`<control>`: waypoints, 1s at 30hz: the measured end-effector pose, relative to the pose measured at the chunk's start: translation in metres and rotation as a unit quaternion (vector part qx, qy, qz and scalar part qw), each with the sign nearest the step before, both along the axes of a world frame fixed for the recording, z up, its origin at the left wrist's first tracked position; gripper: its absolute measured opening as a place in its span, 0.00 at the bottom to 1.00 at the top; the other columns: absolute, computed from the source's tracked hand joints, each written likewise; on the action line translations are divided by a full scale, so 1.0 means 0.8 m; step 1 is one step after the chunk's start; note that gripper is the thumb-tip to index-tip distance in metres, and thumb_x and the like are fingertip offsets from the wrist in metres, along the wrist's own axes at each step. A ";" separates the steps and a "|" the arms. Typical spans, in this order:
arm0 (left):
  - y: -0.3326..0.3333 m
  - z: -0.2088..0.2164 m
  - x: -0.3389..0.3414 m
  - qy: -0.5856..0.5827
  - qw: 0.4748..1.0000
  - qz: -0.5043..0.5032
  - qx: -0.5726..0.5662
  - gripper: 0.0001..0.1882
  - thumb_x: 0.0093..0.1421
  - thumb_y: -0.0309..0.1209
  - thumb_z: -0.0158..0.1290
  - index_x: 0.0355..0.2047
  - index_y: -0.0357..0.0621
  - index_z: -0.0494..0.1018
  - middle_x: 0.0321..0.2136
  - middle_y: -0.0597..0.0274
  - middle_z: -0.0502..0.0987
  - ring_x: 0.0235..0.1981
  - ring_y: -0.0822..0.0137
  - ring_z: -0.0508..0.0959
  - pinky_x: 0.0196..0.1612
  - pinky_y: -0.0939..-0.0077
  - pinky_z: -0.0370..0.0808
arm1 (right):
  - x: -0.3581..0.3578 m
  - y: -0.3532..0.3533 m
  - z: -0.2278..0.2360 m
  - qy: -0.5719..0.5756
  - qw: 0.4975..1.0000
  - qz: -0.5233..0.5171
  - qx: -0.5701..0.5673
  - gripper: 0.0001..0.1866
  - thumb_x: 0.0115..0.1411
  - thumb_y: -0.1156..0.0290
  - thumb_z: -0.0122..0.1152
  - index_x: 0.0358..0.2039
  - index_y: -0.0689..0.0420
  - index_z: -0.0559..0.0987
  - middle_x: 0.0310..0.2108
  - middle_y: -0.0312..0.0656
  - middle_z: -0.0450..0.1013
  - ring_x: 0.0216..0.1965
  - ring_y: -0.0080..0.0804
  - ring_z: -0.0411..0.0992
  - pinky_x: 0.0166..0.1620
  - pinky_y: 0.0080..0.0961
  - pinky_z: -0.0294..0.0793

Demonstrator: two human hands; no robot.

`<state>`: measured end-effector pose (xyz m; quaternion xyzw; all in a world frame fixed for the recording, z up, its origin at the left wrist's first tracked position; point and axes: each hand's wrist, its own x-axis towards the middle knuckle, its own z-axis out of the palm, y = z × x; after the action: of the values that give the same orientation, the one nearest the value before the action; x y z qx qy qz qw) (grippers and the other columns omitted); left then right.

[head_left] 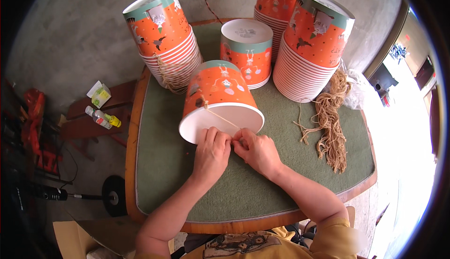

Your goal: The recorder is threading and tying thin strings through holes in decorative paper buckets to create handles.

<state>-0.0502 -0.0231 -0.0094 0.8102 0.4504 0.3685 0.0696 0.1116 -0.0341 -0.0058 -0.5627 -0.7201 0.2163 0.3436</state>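
An orange paper bucket [220,88] with a green band and cartoon figures lies tilted on the table, its white open mouth toward me. Beige twine [222,120] is knotted at the left of its side and runs tautly across the mouth to my fingers. My right hand [258,152] is closed in a pinch on the twine's end. Beside it, fingertips together at the bucket's lower rim, my left hand [212,155] is closed too; its fingers are curled and what they grip is hidden. Right of the bucket hangs a thick bundle of loose twine [332,123].
Upside-down bucket stacks stand at the left [161,29], right [311,38] and back [276,3]; a shorter bucket pile [246,52] sits between. Twine loops circle the left stack. A clear plastic bag [355,90] lies right. Left of the green-topped table [187,198], a low bench [89,127] holds bottles.
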 end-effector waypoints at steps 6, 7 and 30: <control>0.002 -0.002 -0.009 -0.016 0.999 -0.001 -0.036 0.05 0.57 0.22 0.57 0.32 0.38 0.72 0.33 0.53 0.71 0.37 0.50 0.72 0.42 0.56 0.72 | -0.003 -0.006 0.003 -0.045 0.999 0.003 0.029 0.10 0.58 0.68 0.63 0.40 0.51 0.76 0.20 0.43 0.77 0.21 0.44 0.77 0.25 0.37 0.77; 0.002 -0.003 -0.009 -0.018 0.998 -0.003 -0.052 0.05 0.58 0.22 0.57 0.33 0.38 0.72 0.33 0.53 0.71 0.37 0.49 0.72 0.42 0.56 0.72 | -0.004 -0.006 0.002 -0.055 0.998 0.004 0.033 0.09 0.58 0.68 0.63 0.39 0.51 0.76 0.21 0.44 0.77 0.21 0.44 0.77 0.25 0.38 0.77; 0.010 -0.002 -0.010 0.022 1.000 -0.010 -0.019 0.05 0.58 0.23 0.55 0.31 0.37 0.70 0.33 0.53 0.69 0.37 0.52 0.70 0.42 0.57 0.70 | -0.006 0.001 0.005 -0.028 0.999 0.003 -0.016 0.07 0.59 0.67 0.62 0.36 0.53 0.76 0.25 0.42 0.79 0.25 0.44 0.78 0.29 0.38 0.78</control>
<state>-0.0579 -0.0153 -0.0112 0.8209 0.4509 0.3415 0.0782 0.1066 -0.0332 -0.0018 -0.5718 -0.7276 0.2129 0.3137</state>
